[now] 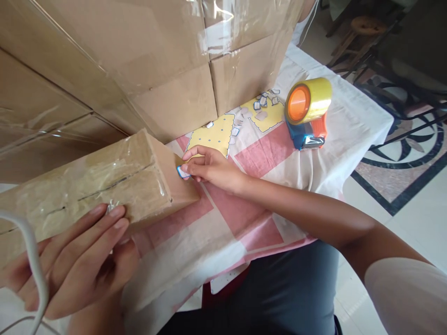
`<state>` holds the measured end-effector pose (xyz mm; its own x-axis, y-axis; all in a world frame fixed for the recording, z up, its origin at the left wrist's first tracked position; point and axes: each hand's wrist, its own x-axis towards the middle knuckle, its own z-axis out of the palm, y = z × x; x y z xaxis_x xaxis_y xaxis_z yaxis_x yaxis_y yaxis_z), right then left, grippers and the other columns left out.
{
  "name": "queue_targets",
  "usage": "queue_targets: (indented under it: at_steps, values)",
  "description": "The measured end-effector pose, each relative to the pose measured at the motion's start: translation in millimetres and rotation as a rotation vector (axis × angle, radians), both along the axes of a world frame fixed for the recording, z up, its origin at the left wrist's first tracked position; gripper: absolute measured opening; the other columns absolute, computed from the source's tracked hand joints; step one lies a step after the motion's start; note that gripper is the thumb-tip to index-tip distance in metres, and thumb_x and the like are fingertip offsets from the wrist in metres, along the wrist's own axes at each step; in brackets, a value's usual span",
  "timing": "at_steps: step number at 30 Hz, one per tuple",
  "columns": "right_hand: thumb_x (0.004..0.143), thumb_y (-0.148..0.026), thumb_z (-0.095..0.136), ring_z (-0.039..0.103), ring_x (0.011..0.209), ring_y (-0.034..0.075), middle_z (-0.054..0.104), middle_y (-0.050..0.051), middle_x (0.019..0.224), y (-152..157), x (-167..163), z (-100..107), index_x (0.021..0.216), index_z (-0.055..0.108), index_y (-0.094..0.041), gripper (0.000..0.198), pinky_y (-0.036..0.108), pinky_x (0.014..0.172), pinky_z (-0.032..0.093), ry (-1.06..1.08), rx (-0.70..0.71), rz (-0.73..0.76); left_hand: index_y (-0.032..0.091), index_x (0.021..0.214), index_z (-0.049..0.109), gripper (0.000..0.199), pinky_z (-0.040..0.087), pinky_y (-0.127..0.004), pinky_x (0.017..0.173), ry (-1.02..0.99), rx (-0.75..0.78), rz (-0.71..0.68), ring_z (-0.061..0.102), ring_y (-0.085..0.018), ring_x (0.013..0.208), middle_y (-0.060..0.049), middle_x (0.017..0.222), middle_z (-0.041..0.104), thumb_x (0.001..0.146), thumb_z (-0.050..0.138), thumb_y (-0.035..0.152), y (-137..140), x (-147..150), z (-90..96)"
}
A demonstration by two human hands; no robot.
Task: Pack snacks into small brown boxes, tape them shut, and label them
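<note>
Neatly pinched between the thumb and fingers of a person's right hand (216, 170), a small blue-edged label (180, 172) sits at the end face of a taped carton (136, 160); whether it touches the cardboard cannot be told. The right hand is curled, its grip narrow. At its 8 o'clock, the left hand (75, 263) lies loosely open, fingers nearly straight and fingertips on the carton's taped side by a crinkled bit of clear tape (111, 206); whether it grips that tape is unclear. A white cable (31, 244) passes in front of the left hand. From the right hand, a yellow sheet (211, 135) lies at 12 o'clock, stacked cartons (167, 46) rise at 11, and a tape dispenser (307, 132) with a yellow roll stands at 2 on the pink-and-white tablecloth (258, 223), beyond a second yellow sheet (259, 122) strewn with paper pieces (263, 100).
</note>
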<state>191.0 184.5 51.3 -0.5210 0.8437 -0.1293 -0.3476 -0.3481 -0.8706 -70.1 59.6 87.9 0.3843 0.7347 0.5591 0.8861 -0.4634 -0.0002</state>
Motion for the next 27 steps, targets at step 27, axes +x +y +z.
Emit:
queue_targets:
  at_steps: [27]
  values:
    - [0.081,-0.039,0.082,0.058,0.063,0.007,0.064,-0.003,0.071,-1,-4,3,0.077,0.055,-0.017,0.035,0.016,0.05,0.04,-0.051,0.148,0.04,0.023,0.091,0.078,0.029,0.061,-0.045,0.077,-0.176,0.363,-0.221,0.078,-0.029,0.083,-0.001,0.097,0.081,0.064,0.07,0.019,19,5,-8.9]
